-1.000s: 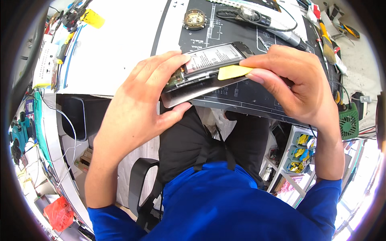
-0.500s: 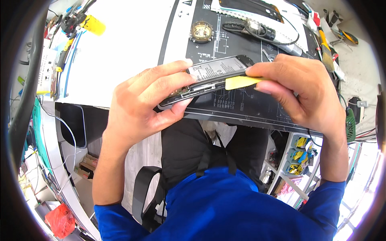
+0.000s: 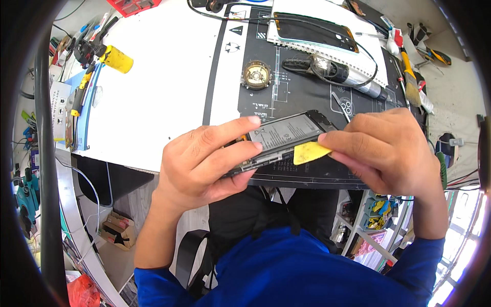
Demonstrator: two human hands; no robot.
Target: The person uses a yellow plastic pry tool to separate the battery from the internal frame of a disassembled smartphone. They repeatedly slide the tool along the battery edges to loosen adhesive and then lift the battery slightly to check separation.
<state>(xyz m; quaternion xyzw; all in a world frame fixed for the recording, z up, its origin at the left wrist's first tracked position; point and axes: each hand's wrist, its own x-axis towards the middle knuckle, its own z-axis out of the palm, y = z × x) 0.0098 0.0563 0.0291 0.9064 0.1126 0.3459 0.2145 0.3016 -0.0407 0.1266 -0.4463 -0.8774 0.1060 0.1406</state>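
Observation:
My left hand (image 3: 197, 163) is closed on the left end of an opened phone (image 3: 327, 122), its thumb below and its fingers over the top. The phone is tilted above the front of the mat, with its grey battery (image 3: 286, 131) facing up. Between the fingertips and thumb of my right hand (image 3: 388, 148) is a yellow plastic pry pick (image 3: 309, 152). The pick touches the phone's near long edge, toward its right end. How deep its edge sits in the seam cannot be made out. My left fingers cover part of the phone's inner board.
On the black mat (image 3: 263, 105) lie a round watch case (image 3: 257, 74), a grey-and-black tool with a cable (image 3: 350, 77) and thin tweezers (image 3: 340, 105). Behind them, a phone panel (image 3: 317, 31) rests on a white pad. A brush (image 3: 410, 82) stands at the right; a yellow-capped item (image 3: 116, 59) sits left.
The view has shifted, so the table and both hands appear lower in it. The yellow pick has turned and shows more of its flat face. Both grips stay the same.

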